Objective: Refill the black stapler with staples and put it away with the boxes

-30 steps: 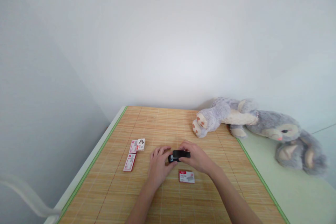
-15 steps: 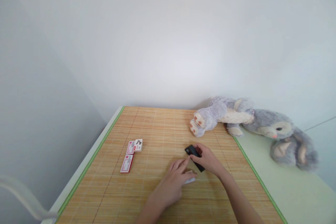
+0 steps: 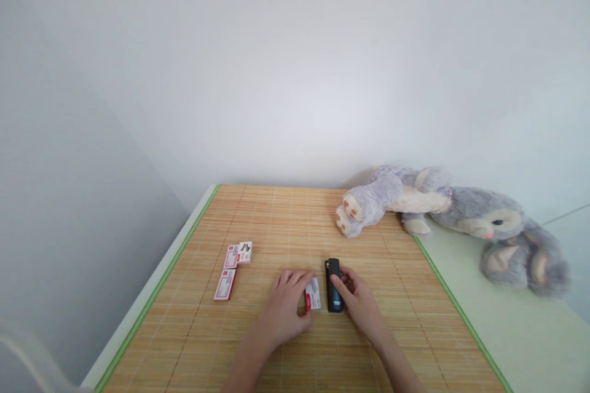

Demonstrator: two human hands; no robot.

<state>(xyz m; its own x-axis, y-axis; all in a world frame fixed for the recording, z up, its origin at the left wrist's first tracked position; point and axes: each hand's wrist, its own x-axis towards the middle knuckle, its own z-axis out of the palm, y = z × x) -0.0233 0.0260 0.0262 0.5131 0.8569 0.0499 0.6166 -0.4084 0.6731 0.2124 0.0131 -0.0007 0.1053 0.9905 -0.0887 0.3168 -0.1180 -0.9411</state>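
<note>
A black stapler lies on the bamboo mat, its length running away from me. My right hand grips its right side, thumb on top and fingers curled at the far side. Just left of the stapler, a small white and red box lies flat on the mat. My left hand holds that box between thumb and forefinger, at its near and far ends. A narrow gap separates the box from the stapler. The left hand covers the box's left edge.
Two red and white boxes and a small white box with a dark picture sit together at the left of the bamboo mat. A grey plush rabbit lies across the back right corner. A pale wall stands behind.
The stapler has turned from slanted to nearly straight and come slightly nearer. My left hand has moved left with the small box, which now shows more and stands apart from the stapler.
</note>
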